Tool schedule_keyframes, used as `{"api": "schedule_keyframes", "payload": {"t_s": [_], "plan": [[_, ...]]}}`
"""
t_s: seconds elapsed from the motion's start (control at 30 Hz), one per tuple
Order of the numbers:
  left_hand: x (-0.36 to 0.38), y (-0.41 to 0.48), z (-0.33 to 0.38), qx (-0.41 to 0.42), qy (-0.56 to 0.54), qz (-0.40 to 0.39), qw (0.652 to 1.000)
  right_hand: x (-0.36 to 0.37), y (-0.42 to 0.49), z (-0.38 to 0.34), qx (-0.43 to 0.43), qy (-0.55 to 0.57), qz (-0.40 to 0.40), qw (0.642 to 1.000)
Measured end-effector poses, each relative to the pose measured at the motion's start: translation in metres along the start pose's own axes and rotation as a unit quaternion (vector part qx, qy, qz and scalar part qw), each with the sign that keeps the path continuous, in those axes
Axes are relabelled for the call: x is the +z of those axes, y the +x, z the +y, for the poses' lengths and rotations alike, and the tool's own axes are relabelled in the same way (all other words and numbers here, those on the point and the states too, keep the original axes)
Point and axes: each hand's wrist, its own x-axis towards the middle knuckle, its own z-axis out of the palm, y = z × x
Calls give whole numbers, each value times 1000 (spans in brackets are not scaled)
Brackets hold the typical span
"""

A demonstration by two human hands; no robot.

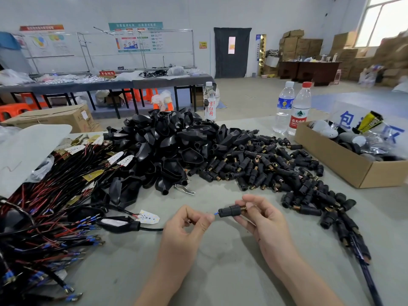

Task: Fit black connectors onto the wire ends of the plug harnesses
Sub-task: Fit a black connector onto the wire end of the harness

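Low at the centre of the head view, I am holding one black connector (229, 210) in my right hand (262, 219), fingers curled round its body, its brass threaded end pointing right. My left hand (187, 226) is pinching the blue-tipped wire end (216, 214) right at the connector's left opening; whether the tip is already entering, I cannot tell. I am judging the connector light, rigid and easy to grip round its body, and the wire thin and floppy, so I am pinching close to the tip. Bare grey table (220, 268) is lying open below my hands. The connector pile (276, 168) is crowding the right, the harness tangle (55, 195) the left, and a cardboard box (344, 164) the upper right.
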Motion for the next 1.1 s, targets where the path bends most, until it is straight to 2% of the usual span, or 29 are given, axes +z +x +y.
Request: {"api": "schedule_keyframes", "payload": {"t_s": [0.17,0.63,0.77,0.93,1.1], "plan": [[0,1,-2,-9,21,39,999,1,-1,0,-2,3,-8,1000],[-3,6,-9,7,5,-4,1000,10,-7,5,50,61,-49,996],[-3,7,-12,4,-7,14,1000,16,-12,7,83,107,-56,989],[-3,5,-12,22,9,-25,999,15,-12,4,115,157,-58,979],[-2,3,-10,22,24,-15,999,16,-13,3,106,150,-59,981]]}}
